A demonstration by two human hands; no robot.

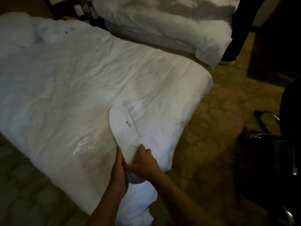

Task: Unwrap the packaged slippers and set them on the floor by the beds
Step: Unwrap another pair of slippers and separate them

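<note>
A flat white slipper with a small dark logo is held over the near corner of the white bed, toe pointing away from me. My left hand grips its heel end from the left side. My right hand pinches the same end from the right, fingers on the upper edge. A second slipper seems pressed beneath the first; I cannot tell for sure. Clear plastic wrap lies crumpled on the duvet just left of my hands.
A second white bed stands behind, with a narrow gap between the beds. Patterned carpet spreads to the right. A dark office chair with chrome arms stands at the right. A person's dark-trousered leg is near the far bed.
</note>
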